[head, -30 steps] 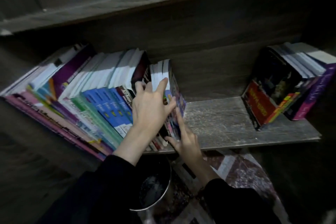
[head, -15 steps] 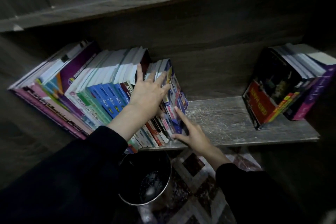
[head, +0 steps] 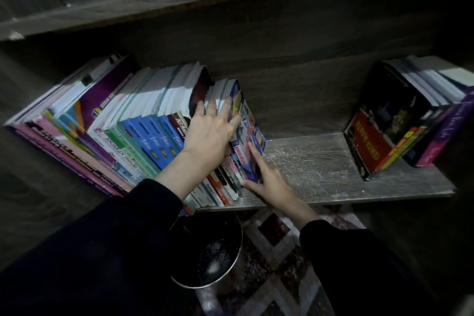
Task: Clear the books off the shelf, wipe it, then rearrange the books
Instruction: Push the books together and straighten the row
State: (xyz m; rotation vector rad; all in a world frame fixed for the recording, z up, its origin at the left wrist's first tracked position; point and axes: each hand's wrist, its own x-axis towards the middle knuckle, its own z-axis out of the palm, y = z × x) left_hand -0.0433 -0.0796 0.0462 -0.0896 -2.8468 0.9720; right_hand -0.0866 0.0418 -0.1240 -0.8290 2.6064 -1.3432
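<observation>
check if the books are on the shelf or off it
On the shelf. A long row stands at left, the left hand and right hand pressing its end books; a smaller group sits at right.

Your left hand (head: 210,133) lies flat on the leaning row of colourful paperback books (head: 143,126) while your outstretched right hand (head: 269,179) touches the blue-covered end book (head: 247,133) on the scuffed grey wooden shelf (head: 320,161), a smaller leaning group of books (head: 400,120) well apart at right.
</observation>
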